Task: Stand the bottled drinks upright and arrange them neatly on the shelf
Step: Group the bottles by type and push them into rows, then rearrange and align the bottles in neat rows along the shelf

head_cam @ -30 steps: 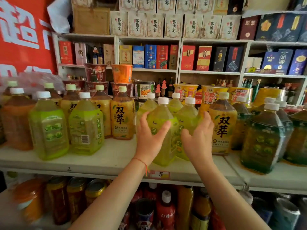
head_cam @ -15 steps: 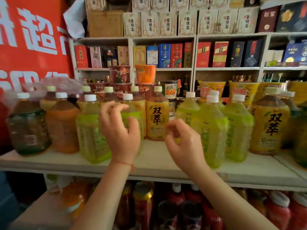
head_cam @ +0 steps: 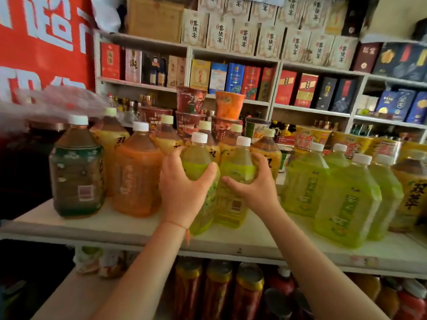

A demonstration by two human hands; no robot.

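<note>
on the white shelf (head_cam: 115, 225), two green tea bottles stand upright side by side, one in each hand.

the left hand (head_cam: 182, 190) curls round the shoulder of the left green bottle (head_cam: 198, 162), thumb across its front; the right hand (head_cam: 251, 185) wraps the right green bottle (head_cam: 235, 167) the same way, fingers behind, thumb in front. the two bottles touch. just to the left stand an orange bottle (head_cam: 136, 174) and a dark green bottle (head_cam: 76, 172); to the right, more green bottles (head_cam: 346, 204). yellow-labelled bottles (head_cam: 111, 137) fill the back row. boxed goods (head_cam: 238, 82) line the wall shelves behind, beside a red banner (head_cam: 44, 42); cans (head_cam: 217, 289) sit below.
</note>
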